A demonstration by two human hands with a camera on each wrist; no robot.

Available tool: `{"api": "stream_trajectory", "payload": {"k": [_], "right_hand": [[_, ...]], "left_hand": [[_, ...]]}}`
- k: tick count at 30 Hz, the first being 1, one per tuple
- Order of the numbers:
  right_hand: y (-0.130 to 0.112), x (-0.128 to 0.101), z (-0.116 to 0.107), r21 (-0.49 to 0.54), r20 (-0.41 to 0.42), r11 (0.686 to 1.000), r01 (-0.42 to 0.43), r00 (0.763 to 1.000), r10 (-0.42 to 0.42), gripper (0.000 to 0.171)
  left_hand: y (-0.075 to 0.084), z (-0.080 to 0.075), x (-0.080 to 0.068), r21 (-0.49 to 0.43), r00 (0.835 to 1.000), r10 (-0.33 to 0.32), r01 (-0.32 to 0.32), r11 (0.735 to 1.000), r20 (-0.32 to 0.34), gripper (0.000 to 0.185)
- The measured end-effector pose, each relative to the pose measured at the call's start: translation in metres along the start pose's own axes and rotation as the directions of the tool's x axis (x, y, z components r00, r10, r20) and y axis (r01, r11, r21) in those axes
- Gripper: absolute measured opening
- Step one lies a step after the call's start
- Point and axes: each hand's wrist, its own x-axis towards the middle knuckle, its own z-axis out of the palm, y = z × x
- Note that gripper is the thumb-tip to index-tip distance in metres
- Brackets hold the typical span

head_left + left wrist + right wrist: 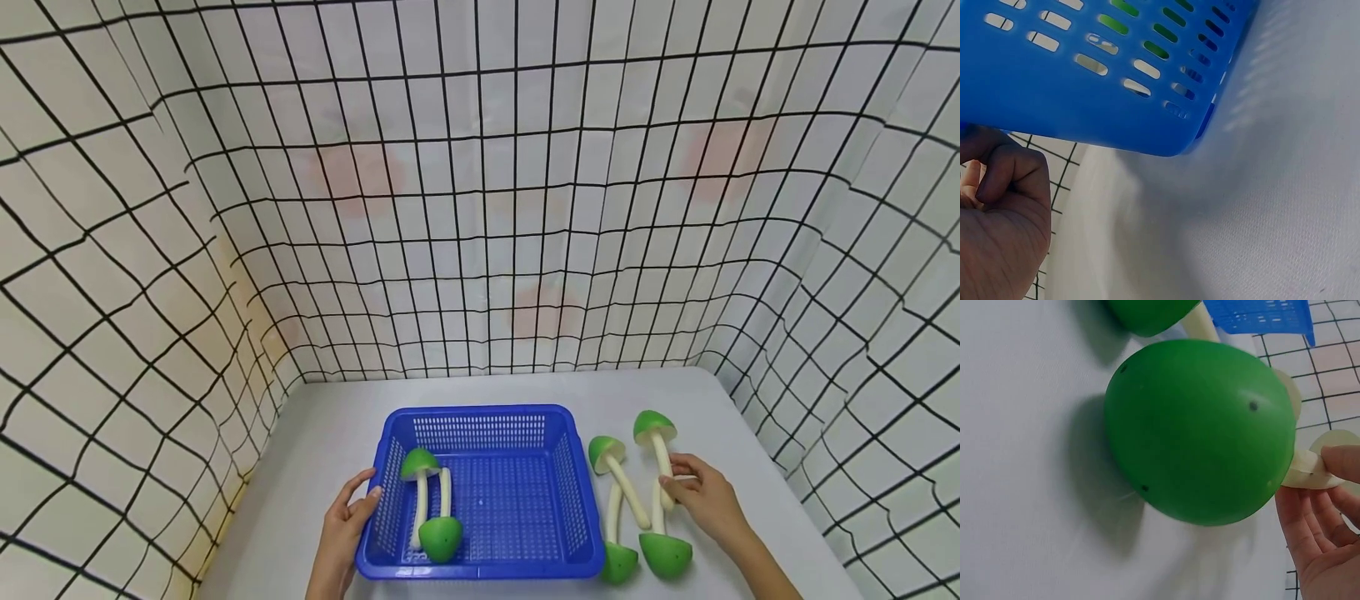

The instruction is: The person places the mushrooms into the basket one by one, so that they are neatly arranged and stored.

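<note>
The work surface is a table covered with a plain pale grey cloth, enclosed at the back and both sides by a white sheet printed with a black grid. A blue perforated plastic basket rests directly on the table, near its front edge and slightly left of centre. To the right of the basket, four toy mushrooms with green caps and cream stems lie on the cloth: mushroom A and mushroom B with caps toward the back, mushroom C and mushroom D with caps toward the front. Their stems lie close together, some overlapping.
</note>
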Motion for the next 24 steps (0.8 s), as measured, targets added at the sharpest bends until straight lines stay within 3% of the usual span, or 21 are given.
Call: {"api": "stream_trajectory", "payload": {"k": [11, 24], "right_hand": [[-0.014, -0.003, 0.003, 0.06, -0.03, 0.992, 0.107, 0.994, -0.105, 0.054], [-0.042, -0.01, 0.008, 0.109, -0.035, 0.981, 0.161, 0.987, -0.158, 0.054]], "left_hand": [[0.003, 0.001, 0.001, -0.005, 1.0, 0.027, -0.027, 1.0, 0.006, 0.06], [0.0, 0.0, 0.0, -0.015, 1.0, 0.018, -0.018, 1.0, 0.0, 0.061]]}}
